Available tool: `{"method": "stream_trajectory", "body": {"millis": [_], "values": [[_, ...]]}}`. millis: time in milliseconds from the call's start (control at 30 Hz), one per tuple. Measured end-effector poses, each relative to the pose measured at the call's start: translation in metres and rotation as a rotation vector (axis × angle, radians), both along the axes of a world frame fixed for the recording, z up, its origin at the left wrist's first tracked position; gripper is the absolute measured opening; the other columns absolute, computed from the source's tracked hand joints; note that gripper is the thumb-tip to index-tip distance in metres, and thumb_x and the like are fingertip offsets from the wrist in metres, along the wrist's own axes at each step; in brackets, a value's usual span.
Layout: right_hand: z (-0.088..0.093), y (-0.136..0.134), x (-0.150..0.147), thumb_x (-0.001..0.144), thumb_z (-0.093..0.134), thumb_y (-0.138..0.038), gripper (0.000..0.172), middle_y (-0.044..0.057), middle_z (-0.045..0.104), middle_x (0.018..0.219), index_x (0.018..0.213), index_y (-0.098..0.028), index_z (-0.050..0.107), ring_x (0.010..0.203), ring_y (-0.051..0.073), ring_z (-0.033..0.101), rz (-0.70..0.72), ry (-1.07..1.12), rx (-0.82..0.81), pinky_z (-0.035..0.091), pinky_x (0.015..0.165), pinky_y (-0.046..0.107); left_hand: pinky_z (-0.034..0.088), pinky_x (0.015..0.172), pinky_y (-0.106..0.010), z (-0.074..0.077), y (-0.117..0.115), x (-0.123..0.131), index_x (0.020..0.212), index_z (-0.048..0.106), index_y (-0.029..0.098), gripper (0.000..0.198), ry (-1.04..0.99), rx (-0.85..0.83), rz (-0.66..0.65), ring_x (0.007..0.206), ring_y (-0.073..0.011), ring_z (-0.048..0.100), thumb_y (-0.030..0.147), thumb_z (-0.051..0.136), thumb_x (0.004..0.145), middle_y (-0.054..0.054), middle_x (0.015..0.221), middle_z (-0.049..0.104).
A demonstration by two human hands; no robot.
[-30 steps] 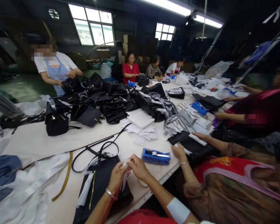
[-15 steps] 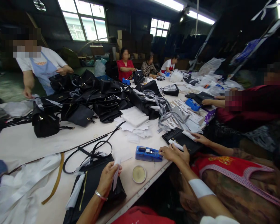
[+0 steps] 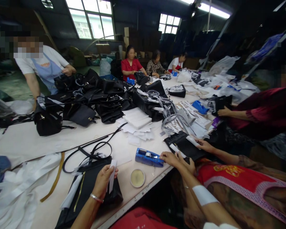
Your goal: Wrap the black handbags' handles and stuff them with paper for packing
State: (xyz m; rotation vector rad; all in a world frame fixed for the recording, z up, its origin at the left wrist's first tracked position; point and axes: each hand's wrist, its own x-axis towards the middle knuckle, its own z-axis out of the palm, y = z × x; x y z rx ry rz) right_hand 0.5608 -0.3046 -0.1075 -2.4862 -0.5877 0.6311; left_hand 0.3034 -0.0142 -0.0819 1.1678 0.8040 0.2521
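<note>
1. The left hand (image 3: 102, 182) is closed on a white strip (image 3: 112, 176), pinched between thumb and fingers and held upright, as it was half a second ago
2. Under that hand lies the black bag (image 3: 85, 194), its near edge towards the person; the hand's wrist rests over it
3. The right hand (image 3: 169, 157) is no longer beside the left on the strip, as it was a second ago; it is now well out to the right of the left hand, its fingertips touching the end of the blue tape dispenser (image 3: 147, 157)
4. Whether the right hand's fingers pinch any tape cannot be told
5. A round tin (image 3: 137, 178), covered by the hands a second ago, lies bare between the two hands
6. Just beyond the right hand, a co-worker's hand (image 3: 205, 145) rests on a flat black piece (image 3: 183, 147)
</note>
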Motion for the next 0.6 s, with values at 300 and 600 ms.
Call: {"method": "stream_trajectory", "body": {"millis": [300,600], "values": [[-0.044,0.02,-0.047,0.075,0.056,-0.032,0.017,0.003,0.065,0.066,0.067,-0.019,0.061,0.062,0.017,0.057,-0.098,0.158,0.091,0.038,0.055,0.026,0.048,0.056,-0.023,-0.003,-0.002,0.019,0.08,0.059,0.013,0.032,0.035,-0.033,-0.071,0.058,-0.0116,0.06,0.042,0.068,0.07,-0.004,0.074,0.067],[-0.042,0.036,-0.044,0.074,0.06,-0.038,0.026,0.003,0.059,0.056,0.057,-0.021,0.054,0.055,0.016,0.051,-0.204,0.161,0.117,0.034,0.053,0.028,0.048,0.058,-0.024,0.001,0.004,0.014,0.08,0.059,0.013,0.032,0.018,-0.082,-0.143,0.059,-0.0116,0.061,0.042,0.068,0.07,-0.004,0.075,0.068]]}}
